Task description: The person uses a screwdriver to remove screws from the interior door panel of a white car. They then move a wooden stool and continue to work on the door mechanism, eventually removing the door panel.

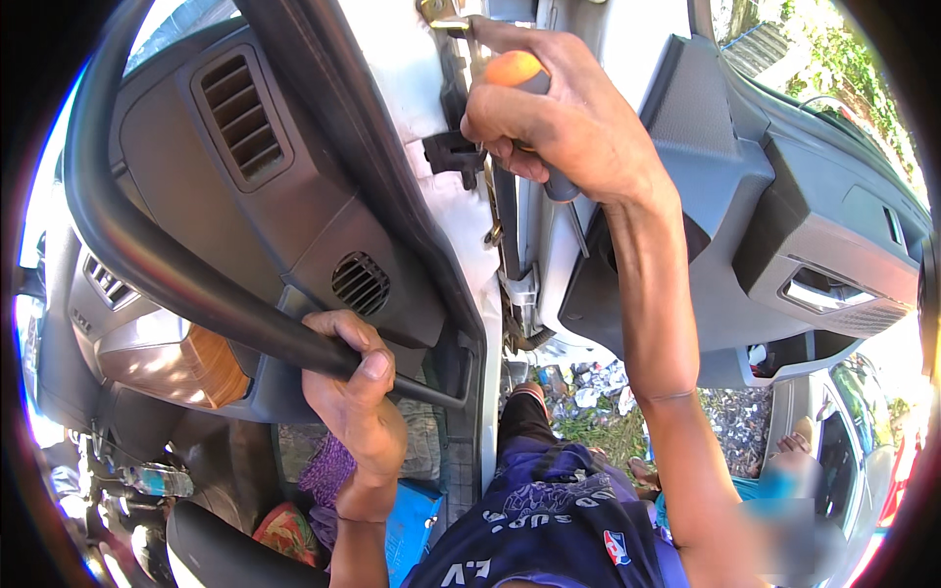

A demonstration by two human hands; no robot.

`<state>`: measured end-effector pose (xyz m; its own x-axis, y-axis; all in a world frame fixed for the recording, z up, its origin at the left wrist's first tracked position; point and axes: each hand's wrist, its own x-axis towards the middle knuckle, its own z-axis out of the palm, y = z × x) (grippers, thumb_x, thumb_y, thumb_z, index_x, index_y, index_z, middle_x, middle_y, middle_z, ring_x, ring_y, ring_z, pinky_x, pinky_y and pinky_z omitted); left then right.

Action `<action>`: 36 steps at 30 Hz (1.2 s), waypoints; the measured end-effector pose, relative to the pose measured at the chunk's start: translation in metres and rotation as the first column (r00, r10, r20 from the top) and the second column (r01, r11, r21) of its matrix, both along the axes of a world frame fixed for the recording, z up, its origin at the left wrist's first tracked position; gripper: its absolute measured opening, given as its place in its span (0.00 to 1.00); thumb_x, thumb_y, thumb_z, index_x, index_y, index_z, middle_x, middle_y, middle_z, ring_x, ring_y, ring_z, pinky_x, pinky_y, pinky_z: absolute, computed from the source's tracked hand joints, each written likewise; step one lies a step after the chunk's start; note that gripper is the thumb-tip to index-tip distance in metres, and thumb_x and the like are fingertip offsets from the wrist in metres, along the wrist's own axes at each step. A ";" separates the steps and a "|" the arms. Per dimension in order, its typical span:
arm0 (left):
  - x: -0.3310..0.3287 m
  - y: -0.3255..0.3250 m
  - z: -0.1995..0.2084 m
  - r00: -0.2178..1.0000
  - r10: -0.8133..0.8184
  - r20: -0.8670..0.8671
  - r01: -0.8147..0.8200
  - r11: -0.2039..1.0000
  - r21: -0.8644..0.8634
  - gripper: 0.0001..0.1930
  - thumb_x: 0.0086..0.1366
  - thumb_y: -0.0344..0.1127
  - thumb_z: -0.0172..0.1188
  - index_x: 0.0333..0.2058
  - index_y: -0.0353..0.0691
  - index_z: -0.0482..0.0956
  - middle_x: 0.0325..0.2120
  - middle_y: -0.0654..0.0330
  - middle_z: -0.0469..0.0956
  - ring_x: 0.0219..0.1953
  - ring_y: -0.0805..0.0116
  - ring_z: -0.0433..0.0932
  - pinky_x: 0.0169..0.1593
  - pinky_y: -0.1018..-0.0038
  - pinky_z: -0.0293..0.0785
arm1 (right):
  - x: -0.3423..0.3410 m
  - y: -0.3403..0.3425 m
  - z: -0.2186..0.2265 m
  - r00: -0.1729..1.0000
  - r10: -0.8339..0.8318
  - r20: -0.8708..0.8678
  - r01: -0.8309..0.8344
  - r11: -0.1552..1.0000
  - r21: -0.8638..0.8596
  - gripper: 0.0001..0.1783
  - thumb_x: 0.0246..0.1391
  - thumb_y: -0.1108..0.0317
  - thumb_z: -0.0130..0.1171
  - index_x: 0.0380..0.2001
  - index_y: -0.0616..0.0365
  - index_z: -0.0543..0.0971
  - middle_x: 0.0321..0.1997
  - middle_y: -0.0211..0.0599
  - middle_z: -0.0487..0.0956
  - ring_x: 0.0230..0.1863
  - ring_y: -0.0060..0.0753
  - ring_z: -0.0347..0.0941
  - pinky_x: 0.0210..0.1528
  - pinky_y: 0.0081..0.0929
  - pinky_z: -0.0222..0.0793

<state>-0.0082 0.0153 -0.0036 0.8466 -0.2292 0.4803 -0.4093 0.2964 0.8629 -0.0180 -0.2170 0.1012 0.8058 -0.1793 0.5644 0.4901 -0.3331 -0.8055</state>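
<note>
My right hand [588, 118] is wrapped round a screwdriver [517, 69] with an orange and grey handle, its thin shaft showing below the fist. It is at the gap between the white door pillar and the opened car door [823, 225], beside a black bracket [454, 154]. Lower left, my left hand [358, 382] grips a thick black rubber door seal [186, 274], which bows away from the door frame in a big loop. The loop passes in front of the grey dashboard [211, 196].
A dark seat [230, 549], a purple cloth [328, 470] and a blue box [410, 519] are inside the car. Litter [593, 382] lies on the ground below the door. At the lower right, another person in teal [730, 495] is beside another vehicle [853, 421].
</note>
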 end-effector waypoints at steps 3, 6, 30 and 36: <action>-0.001 -0.001 -0.002 1.000 0.023 0.000 -0.023 1.000 -0.010 0.18 0.57 0.38 0.57 0.44 0.34 0.67 0.29 0.59 0.65 0.28 0.73 0.62 0.33 0.79 0.60 | 0.005 -0.008 -0.002 0.996 0.073 -0.050 -0.073 0.997 0.010 0.14 0.46 0.59 0.65 0.27 0.61 0.78 0.20 0.26 0.76 0.17 0.15 0.66 0.20 0.19 0.62; -0.004 -0.004 -0.003 0.999 0.018 0.043 -0.017 0.999 -0.031 0.26 0.56 0.39 0.56 0.51 0.31 0.67 0.35 0.55 0.67 0.32 0.70 0.65 0.36 0.78 0.63 | -0.004 -0.006 0.003 1.000 0.018 -0.023 -0.020 0.995 -0.096 0.11 0.50 0.67 0.59 0.31 0.65 0.75 0.16 0.29 0.72 0.16 0.18 0.65 0.19 0.22 0.59; -0.014 -0.057 -0.134 0.780 0.036 0.625 -0.169 0.974 0.154 0.23 0.56 0.28 0.70 0.50 0.33 0.74 0.51 0.47 0.72 0.55 0.47 0.76 0.55 0.62 0.77 | 0.005 -0.007 -0.011 0.975 0.209 0.071 -0.202 0.975 -0.090 0.16 0.51 0.67 0.53 0.12 0.59 0.68 0.11 0.30 0.65 0.11 0.21 0.58 0.15 0.25 0.54; 0.021 -0.125 -0.146 0.915 0.013 0.403 -0.015 1.000 0.002 0.23 0.65 0.20 0.60 0.58 0.26 0.69 0.56 0.44 0.73 0.60 0.55 0.74 0.67 0.60 0.66 | -0.003 -0.003 -0.015 0.993 0.106 0.048 -0.101 0.989 -0.109 0.15 0.51 0.70 0.51 0.12 0.58 0.66 0.12 0.30 0.65 0.11 0.19 0.58 0.14 0.25 0.52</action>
